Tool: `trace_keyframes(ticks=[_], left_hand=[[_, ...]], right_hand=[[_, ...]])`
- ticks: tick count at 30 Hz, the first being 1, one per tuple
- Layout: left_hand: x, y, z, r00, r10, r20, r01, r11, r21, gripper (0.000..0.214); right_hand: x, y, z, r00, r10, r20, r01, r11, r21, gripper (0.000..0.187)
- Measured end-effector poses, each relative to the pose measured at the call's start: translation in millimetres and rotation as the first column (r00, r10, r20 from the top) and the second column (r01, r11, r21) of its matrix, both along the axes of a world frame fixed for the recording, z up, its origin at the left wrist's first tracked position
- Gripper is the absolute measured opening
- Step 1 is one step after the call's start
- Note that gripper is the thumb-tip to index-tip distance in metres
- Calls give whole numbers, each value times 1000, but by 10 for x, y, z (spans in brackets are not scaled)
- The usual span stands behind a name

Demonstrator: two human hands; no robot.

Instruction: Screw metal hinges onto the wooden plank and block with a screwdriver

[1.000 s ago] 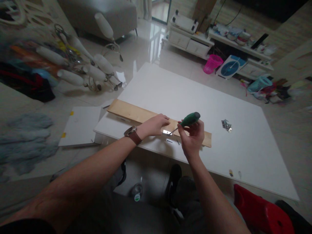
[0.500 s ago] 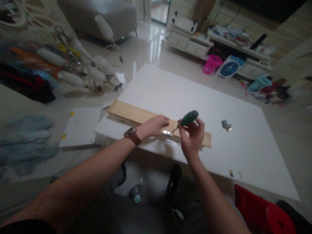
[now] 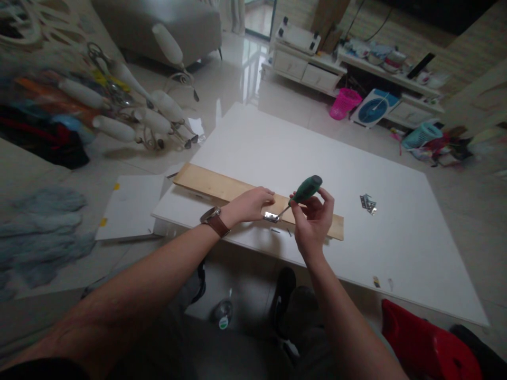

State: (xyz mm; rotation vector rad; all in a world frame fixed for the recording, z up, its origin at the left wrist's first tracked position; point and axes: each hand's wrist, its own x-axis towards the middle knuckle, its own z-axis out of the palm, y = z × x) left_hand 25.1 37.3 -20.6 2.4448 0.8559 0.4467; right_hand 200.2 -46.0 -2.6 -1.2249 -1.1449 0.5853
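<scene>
A long wooden board (image 3: 222,186) lies at a slant near the front edge of a large white panel (image 3: 340,158). On the board's near edge sits a small metal bracket (image 3: 271,216). My left hand (image 3: 249,205), with a watch on the wrist, grips the board right beside the bracket; some of its fingertips are hidden. In my right hand (image 3: 315,224) is a green-handled screwdriver (image 3: 307,190), its fingers closed around the lower handle and shaft. The screwdriver is tilted, with its tip down at the bracket's right end. Loose screws (image 3: 275,230) lie just in front of the board.
A small pile of metal brackets (image 3: 368,204) rests on the panel to the right. A red stool (image 3: 428,338) stands at the lower right. To the left, a lamp with several white shades (image 3: 114,128) and a smaller white panel (image 3: 130,206) are on the floor.
The screwdriver's handle and the fingers of my right hand have shifted slightly. My left hand and the board stay where they were.
</scene>
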Motion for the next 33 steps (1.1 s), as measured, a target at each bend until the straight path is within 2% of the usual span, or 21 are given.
trace_keyframes(ticks=[3, 11, 16, 19, 22, 26, 33], left_hand=[[0, -2, -5, 1000, 2, -3, -2, 1000, -4, 16], [-16, -36, -63, 1000, -10, -13, 11, 1000, 10, 26], [-6, -74, -31, 999, -36, -22, 36, 999, 0, 18], [41, -96, -9, 998, -49, 47, 50, 999, -10, 22], [98, -112, -15, 990, -34, 138, 45, 996, -80, 33], [142, -111, -31, 984, 13, 177, 20, 982, -186, 23], [169, -82, -20, 956, -51, 289, 115, 972, -207, 14]], right_hand=[[-9, -3, 2, 1000, 23, 4, -23, 999, 22, 55], [0, 28, 19, 999, -51, -4, 51, 998, 23, 62], [-2, 15, 14, 999, -36, 24, 36, 999, 29, 59], [-5, 20, -9, 999, -24, 30, 22, 998, 59, 56], [-7, 24, -28, 1000, -6, 19, 4, 997, 76, 55], [-7, 15, -33, 1000, 1, 28, -3, 997, 72, 52], [-16, -2, -32, 996, 87, 19, -88, 993, 82, 48]])
